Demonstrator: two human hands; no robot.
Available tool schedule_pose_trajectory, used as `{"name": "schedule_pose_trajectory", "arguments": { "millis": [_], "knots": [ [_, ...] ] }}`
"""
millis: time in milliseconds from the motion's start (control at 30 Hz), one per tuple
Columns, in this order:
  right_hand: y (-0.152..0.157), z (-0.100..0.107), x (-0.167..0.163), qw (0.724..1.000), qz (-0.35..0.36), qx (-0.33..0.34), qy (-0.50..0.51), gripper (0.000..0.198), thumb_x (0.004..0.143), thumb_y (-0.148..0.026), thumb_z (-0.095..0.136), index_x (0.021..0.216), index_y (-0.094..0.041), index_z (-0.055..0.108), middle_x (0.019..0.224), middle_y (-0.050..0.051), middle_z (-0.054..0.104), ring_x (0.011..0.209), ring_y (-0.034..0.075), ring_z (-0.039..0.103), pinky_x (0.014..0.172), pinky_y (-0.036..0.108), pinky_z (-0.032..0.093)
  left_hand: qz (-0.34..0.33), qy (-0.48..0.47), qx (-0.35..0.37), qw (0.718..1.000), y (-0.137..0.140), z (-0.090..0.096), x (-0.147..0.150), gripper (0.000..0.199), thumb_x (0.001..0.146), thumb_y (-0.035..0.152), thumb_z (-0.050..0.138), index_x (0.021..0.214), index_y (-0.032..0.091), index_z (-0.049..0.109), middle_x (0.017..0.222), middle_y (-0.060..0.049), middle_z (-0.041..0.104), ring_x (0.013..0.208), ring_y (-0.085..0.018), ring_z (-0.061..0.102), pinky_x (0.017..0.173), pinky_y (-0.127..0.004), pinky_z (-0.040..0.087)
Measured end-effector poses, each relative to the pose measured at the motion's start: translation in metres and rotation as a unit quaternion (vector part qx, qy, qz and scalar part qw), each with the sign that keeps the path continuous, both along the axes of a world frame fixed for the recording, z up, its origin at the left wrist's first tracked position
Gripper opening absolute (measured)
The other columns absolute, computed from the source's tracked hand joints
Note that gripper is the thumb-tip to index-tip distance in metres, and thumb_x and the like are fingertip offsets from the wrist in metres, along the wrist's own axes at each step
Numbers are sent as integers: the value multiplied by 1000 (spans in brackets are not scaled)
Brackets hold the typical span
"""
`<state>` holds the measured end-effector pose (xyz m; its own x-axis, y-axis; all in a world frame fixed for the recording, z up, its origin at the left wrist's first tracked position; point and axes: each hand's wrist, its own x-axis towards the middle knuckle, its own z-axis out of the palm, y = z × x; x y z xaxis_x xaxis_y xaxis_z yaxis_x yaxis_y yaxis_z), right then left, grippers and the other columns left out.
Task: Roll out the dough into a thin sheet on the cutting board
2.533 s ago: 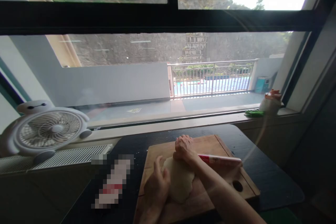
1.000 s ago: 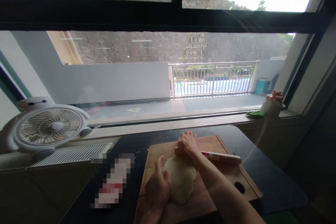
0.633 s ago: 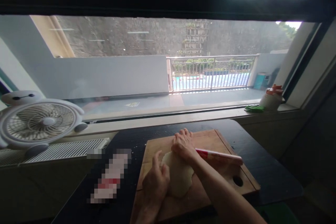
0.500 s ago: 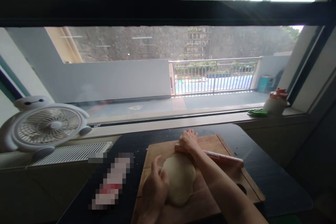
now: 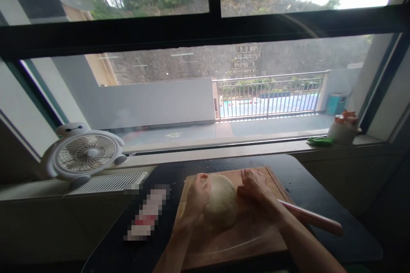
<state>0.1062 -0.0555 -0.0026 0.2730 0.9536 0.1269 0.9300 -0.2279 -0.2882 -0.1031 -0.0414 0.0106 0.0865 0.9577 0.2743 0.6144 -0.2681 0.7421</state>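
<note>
A flat, pale round of dough (image 5: 221, 200) lies on the wooden cutting board (image 5: 256, 239). My left hand (image 5: 199, 191) is at its upper left edge, with the fingers curled closed on the rim; the hand is slightly blurred. To the right of the dough, my right hand (image 5: 254, 184) is closed around one end of a wooden rolling pin (image 5: 315, 216). That pin is clear of the dough and slants down to the right, with its far end out past the board. My right wrist hides part of its length.
The board rests on a dark table (image 5: 307, 179) before a window. Left of the board is a pixelated patch (image 5: 149, 213) on the table. A white fan (image 5: 91, 153) stands at left. A white container (image 5: 344, 128) and green cloth (image 5: 320, 141) sit on the sill.
My right hand has carried the rolling pin right, off the dough's upper edge. My left hand has moved up along the dough and closed on its rim. The dough has shifted upward; the view tilted.
</note>
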Motion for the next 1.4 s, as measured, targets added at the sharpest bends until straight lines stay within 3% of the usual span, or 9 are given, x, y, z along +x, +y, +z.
{"name": "schedule_pose_trajectory", "arguments": {
  "millis": [133, 233, 367, 533, 700, 800, 967, 1233, 1400],
  "knots": [
    [-10, -20, -20, 999, -25, 39, -25, 42, 93, -34, 27, 81, -20, 66, 79, 10, 68, 75, 22, 63, 64, 30, 39, 69, 93, -5, 993, -10, -41, -15, 29, 83, 23, 45, 111, 19, 51, 105, -7, 64, 92, -19, 62, 79, -27, 43],
    [-16, -27, -30, 996, -13, 74, -45, 48, 94, -36, 23, 80, -20, 66, 80, 10, 68, 75, 22, 63, 66, 30, 39, 79, 132, 22, 988, -16, -55, -19, 30, 86, 25, 41, 115, 20, 48, 112, -7, 62, 92, -20, 62, 76, -28, 43],
    [-15, -15, -50, 999, 16, 47, -17, 53, 94, -40, 22, 75, -19, 66, 77, 11, 68, 71, 19, 63, 65, 27, 38, 79, 131, 14, 988, -15, -55, -20, 32, 87, 26, 39, 119, 21, 45, 116, -7, 61, 92, -19, 62, 74, -27, 43],
    [20, -13, -85, 994, 53, 95, 1, 47, 95, -35, 22, 82, -21, 64, 81, 8, 67, 76, 17, 60, 71, 27, 38, 74, 119, 4, 990, -10, -58, -22, 37, 87, 26, 39, 123, 22, 42, 104, -7, 66, 89, -20, 64, 71, -28, 43],
    [63, -9, -82, 997, -4, 75, -18, 35, 92, -25, 30, 85, -15, 63, 93, 11, 63, 90, 20, 55, 77, 30, 35, 81, 103, 0, 991, -9, -62, -21, 37, 85, 23, 42, 123, 24, 43, 109, -7, 64, 91, -19, 64, 70, -27, 43],
    [51, -14, -83, 994, 12, 105, -21, 33, 92, -27, 29, 86, -17, 61, 94, 9, 60, 90, 20, 51, 77, 31, 34, 76, 94, 7, 993, -7, -65, -21, 38, 85, 22, 42, 123, 24, 42, 114, -6, 63, 94, -19, 63, 70, -26, 43],
    [18, -27, -94, 980, 65, 181, -42, 32, 93, -33, 29, 88, -22, 59, 98, 7, 57, 98, 21, 44, 88, 35, 26, 85, 113, 15, 990, -8, -67, -19, 38, 84, 21, 41, 122, 23, 42, 107, -6, 66, 83, -19, 65, 66, -27, 42],
    [87, -7, -76, 986, 17, 154, -62, 34, 92, -28, 30, 87, -16, 61, 97, 12, 57, 95, 22, 45, 84, 34, 28, 89, 110, 12, 990, -8, -63, -18, 40, 82, 20, 45, 122, 25, 43, 107, -5, 66, 82, -17, 65, 62, -24, 43],
    [48, -18, -88, 976, 85, 191, -65, 36, 94, -34, 26, 89, -20, 59, 97, 9, 56, 98, 21, 42, 88, 34, 27, 93, 118, 9, 989, -9, -62, -18, 40, 82, 21, 45, 122, 25, 43, 99, -5, 68, 78, -18, 65, 63, -25, 43]
  ]
}}
